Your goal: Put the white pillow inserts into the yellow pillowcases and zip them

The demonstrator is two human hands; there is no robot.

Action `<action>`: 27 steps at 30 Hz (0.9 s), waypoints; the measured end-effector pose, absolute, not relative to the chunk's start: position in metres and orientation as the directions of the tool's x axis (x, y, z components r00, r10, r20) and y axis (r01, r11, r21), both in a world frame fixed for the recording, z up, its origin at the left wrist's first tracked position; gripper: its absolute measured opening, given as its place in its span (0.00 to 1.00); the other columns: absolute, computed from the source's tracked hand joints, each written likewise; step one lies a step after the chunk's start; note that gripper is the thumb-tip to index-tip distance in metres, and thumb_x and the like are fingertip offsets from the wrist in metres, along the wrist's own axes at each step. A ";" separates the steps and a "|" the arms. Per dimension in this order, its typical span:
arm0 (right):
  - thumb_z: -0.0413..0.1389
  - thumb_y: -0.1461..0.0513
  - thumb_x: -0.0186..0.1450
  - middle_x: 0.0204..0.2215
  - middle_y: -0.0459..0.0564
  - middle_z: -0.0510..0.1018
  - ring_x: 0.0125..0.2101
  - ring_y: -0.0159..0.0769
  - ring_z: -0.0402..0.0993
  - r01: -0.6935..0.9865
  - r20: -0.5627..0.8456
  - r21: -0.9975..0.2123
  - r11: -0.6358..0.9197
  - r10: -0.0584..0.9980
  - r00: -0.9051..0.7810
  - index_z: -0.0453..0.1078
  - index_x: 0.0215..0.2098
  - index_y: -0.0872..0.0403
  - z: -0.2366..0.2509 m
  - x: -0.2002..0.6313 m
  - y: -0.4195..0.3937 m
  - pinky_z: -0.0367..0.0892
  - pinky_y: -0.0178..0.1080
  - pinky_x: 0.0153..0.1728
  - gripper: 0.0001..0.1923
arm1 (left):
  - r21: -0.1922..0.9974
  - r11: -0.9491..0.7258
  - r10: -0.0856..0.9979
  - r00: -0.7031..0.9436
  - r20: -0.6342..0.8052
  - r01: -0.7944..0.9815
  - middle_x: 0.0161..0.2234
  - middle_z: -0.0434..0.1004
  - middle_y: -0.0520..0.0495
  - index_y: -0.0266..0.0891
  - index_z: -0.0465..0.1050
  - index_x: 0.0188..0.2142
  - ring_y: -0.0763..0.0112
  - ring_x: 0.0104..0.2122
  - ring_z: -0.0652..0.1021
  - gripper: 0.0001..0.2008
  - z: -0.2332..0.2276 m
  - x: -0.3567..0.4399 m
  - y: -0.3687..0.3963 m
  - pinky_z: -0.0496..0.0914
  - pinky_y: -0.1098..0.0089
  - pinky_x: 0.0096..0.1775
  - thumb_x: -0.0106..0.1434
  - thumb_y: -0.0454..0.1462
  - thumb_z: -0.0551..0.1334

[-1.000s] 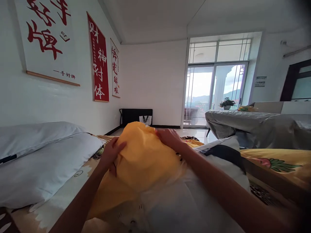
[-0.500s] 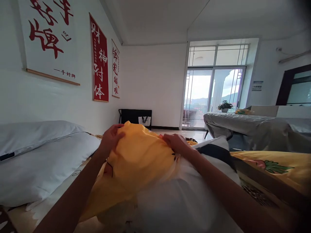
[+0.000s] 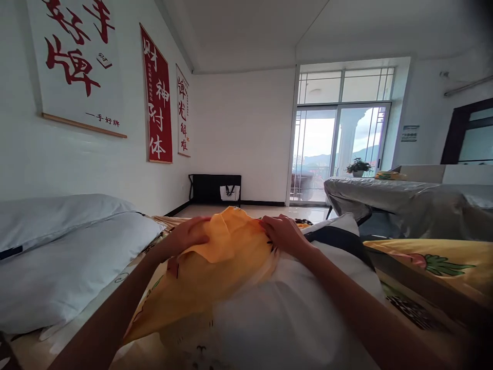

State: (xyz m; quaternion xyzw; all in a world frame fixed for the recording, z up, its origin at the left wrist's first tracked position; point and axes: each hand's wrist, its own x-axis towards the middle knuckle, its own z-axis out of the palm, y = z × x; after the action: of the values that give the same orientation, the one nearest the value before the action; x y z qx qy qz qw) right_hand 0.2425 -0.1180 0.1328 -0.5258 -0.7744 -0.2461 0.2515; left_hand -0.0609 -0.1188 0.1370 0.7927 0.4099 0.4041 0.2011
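A yellow printed pillowcase (image 3: 219,267) is bunched up in front of me, its near part lying along a white pillow (image 3: 281,313) with a dark band. At the left side of the fabric, my left hand (image 3: 189,236) is closed on its upper edge, the fingertips partly behind a fold. My right hand (image 3: 284,234) pinches the pillowcase's right upper edge, close to the white pillow. How far the pillow reaches inside the yellow cloth is hidden.
Two white pillows (image 3: 77,262) are stacked at the left. To the right lies yellow fabric with a fruit print (image 3: 450,262). Beyond stand a plastic-covered table (image 3: 416,198) with a potted plant (image 3: 358,167), and a black bench-like piece (image 3: 204,189) holding a white bag (image 3: 230,193).
My left hand has lowered, and the raised top of the pillowcase has sunk and folded over. My right hand keeps its grip, almost in the same place.
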 end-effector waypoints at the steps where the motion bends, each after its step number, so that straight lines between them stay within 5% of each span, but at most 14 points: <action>1: 0.42 0.58 0.70 0.23 0.47 0.75 0.26 0.32 0.66 0.935 0.646 0.144 0.324 0.685 -0.337 0.67 0.26 0.53 0.134 0.242 -0.118 0.49 0.35 0.33 0.19 | 0.623 -0.584 0.811 0.344 0.473 0.521 0.48 0.74 0.45 0.42 0.70 0.48 0.57 0.47 0.73 0.24 0.135 -0.055 -0.119 0.67 0.64 0.46 0.51 0.45 0.66; 4: 0.43 0.60 0.69 0.26 0.48 0.77 0.28 0.32 0.68 0.941 0.605 0.182 0.287 0.721 -0.337 0.68 0.25 0.54 0.141 0.241 -0.118 0.49 0.36 0.34 0.18 | 0.591 -0.601 0.796 0.339 0.501 0.538 0.35 0.75 0.48 0.40 0.71 0.37 0.64 0.36 0.74 0.15 0.133 -0.041 -0.118 0.67 0.70 0.34 0.56 0.47 0.61; 7: 0.44 0.60 0.68 0.27 0.48 0.77 0.29 0.32 0.69 0.958 0.536 0.151 0.243 0.794 -0.286 0.68 0.22 0.54 0.148 0.239 -0.117 0.47 0.36 0.31 0.19 | 0.644 -0.591 0.806 0.377 0.457 0.486 0.25 0.68 0.53 0.39 0.66 0.29 0.71 0.27 0.69 0.16 0.134 -0.035 -0.116 0.60 0.75 0.25 0.60 0.49 0.56; 12: 0.44 0.59 0.67 0.25 0.48 0.76 0.26 0.31 0.67 0.965 0.500 0.086 0.249 0.827 -0.258 0.68 0.21 0.54 0.157 0.232 -0.121 0.46 0.36 0.28 0.20 | 0.914 -0.388 0.857 0.410 0.310 0.120 0.29 0.69 0.53 0.39 0.66 0.33 0.72 0.28 0.72 0.15 0.138 -0.047 -0.127 0.65 0.74 0.28 0.58 0.49 0.61; 17: 0.46 0.58 0.66 0.23 0.48 0.74 0.25 0.31 0.65 0.941 0.439 -0.025 0.338 0.849 -0.294 0.70 0.22 0.54 0.165 0.228 -0.126 0.49 0.34 0.26 0.19 | 0.962 -0.224 0.936 0.239 0.258 -0.158 0.25 0.69 0.54 0.38 0.67 0.30 0.74 0.24 0.72 0.15 0.132 -0.066 -0.141 0.66 0.76 0.26 0.53 0.46 0.67; 23: 0.48 0.65 0.62 0.33 0.49 0.77 0.36 0.33 0.70 0.752 0.805 -0.198 0.629 0.542 -0.241 0.74 0.33 0.53 0.159 0.192 -0.153 0.59 0.35 0.39 0.11 | 0.943 -0.222 0.955 0.139 0.262 -0.248 0.26 0.72 0.54 0.39 0.69 0.33 0.73 0.25 0.73 0.17 0.118 -0.074 -0.124 0.69 0.75 0.27 0.51 0.47 0.68; 27: 0.48 0.65 0.62 0.30 0.48 0.77 0.31 0.33 0.70 0.701 0.651 -0.182 0.689 0.619 -0.440 0.72 0.31 0.53 0.140 0.147 -0.167 0.58 0.33 0.31 0.11 | 0.939 -0.281 0.939 0.145 0.312 -0.201 0.33 0.76 0.49 0.40 0.71 0.38 0.68 0.31 0.75 0.20 0.118 -0.061 -0.117 0.70 0.73 0.31 0.52 0.50 0.66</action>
State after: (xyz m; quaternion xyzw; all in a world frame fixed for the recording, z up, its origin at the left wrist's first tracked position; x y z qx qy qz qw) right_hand 0.1466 -0.1666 0.1400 -0.3900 -0.8465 -0.0575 0.3579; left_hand -0.0614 -0.1174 0.1178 0.5653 0.3265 0.5663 0.5030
